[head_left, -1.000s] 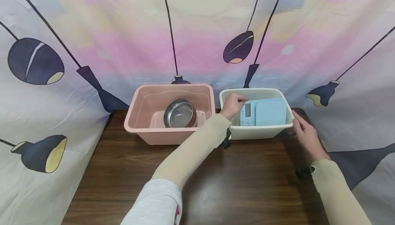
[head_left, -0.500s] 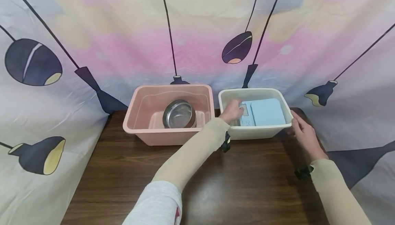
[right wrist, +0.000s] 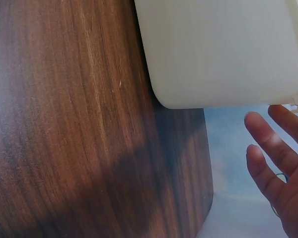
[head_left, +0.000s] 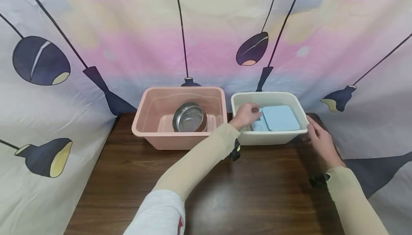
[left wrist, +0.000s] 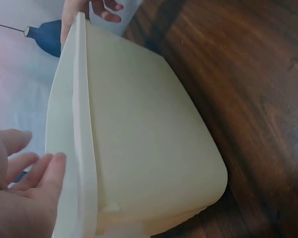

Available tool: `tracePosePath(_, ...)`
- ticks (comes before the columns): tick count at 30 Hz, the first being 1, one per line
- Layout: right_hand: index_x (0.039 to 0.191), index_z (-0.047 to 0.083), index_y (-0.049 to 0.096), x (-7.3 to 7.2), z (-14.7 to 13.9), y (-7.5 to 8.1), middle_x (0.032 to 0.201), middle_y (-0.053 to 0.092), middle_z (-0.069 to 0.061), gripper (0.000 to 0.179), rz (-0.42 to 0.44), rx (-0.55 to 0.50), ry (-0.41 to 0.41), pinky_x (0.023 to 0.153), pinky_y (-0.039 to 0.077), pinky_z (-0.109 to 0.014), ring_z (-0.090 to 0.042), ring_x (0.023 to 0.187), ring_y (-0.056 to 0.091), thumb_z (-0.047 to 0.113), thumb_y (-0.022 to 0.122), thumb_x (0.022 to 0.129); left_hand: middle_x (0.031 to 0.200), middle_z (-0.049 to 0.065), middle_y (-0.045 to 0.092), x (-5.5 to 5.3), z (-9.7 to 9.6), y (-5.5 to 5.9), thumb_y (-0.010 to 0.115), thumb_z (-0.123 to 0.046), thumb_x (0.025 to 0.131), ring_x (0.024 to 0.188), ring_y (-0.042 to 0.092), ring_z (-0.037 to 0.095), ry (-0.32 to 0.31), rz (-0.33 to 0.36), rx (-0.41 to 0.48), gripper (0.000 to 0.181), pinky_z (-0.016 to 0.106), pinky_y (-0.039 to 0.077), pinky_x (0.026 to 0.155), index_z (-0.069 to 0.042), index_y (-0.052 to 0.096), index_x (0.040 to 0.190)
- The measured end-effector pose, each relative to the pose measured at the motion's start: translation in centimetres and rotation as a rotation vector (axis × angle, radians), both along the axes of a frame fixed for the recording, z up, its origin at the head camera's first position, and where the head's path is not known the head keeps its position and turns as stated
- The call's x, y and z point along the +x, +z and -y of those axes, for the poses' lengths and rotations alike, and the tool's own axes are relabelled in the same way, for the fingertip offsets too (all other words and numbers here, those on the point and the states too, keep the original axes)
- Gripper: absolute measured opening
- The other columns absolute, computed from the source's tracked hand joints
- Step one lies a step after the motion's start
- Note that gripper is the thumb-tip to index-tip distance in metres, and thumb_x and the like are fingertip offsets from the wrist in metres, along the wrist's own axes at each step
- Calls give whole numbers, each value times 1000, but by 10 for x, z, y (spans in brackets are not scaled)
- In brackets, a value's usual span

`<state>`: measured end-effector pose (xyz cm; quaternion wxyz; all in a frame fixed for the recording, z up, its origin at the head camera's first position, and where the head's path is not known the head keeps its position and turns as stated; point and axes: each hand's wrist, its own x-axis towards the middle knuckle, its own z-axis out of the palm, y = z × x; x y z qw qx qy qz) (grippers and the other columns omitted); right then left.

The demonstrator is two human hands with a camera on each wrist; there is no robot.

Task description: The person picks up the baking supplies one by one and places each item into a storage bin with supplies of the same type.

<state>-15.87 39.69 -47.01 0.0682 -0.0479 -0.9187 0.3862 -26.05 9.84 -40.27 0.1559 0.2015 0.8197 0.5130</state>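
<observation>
A light-blue kitchen scale [head_left: 280, 118] lies in the white plastic bin [head_left: 271, 138] on the right, its flat platform facing up. Over the scale's left end, my left hand [head_left: 246, 116] partly hides the small display. The left wrist view shows that hand [left wrist: 27, 181] with thumb and fingers apart, nothing between them. My right hand [head_left: 322, 143] is at the bin's right end, fingertips touching its rim. From the right wrist, the fingers of this hand [right wrist: 283, 158] look fairly straight and spread beside the bin wall [right wrist: 228, 54].
Left of the white bin stands a pink plastic bin [head_left: 178, 142] holding a round metal tin [head_left: 190, 118]. Both bins sit at the back of a dark wooden table [head_left: 257, 188]. A patterned cloth [head_left: 209, 49] hangs close behind them.
The scale's left end, raised a second ago, has come down, and the scale now lies flatter. My left hand has let go of it. The right hand stays at the rim.
</observation>
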Motion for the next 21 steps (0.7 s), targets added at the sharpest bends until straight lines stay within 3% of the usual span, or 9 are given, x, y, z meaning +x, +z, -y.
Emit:
tracePosePath(4,167,22,25,1,-1,0,118,63,-25,57,6,-2,-3,67,53,-18,-9,85,64,42,32,114,136,16,67,7,4,2,59,-15,107,125,63,25,1,-20,69,40,24,56,100,0,60,144)
tracePosePath(9,167,23,23,3,0,0,119,63,-25,58,7,-3,3,67,51,-16,-3,84,61,43,32,114,131,13,70,17,12,5,60,-18,107,118,67,21,-4,-58,117,37,20,56,93,-5,64,141)
tracePosePath(17,167,22,23,5,1,2,122,62,-26,59,-3,14,3,67,50,-14,-10,87,63,44,31,114,129,9,72,35,25,8,64,-20,105,114,69,16,-24,-106,163,37,17,56,91,-6,66,139)
tracePosePath(21,167,22,24,5,2,3,126,61,-27,59,1,19,6,67,50,-15,-15,89,63,44,32,114,126,11,72,47,32,8,66,-18,104,113,70,22,-31,-74,213,36,18,58,86,-5,67,138)
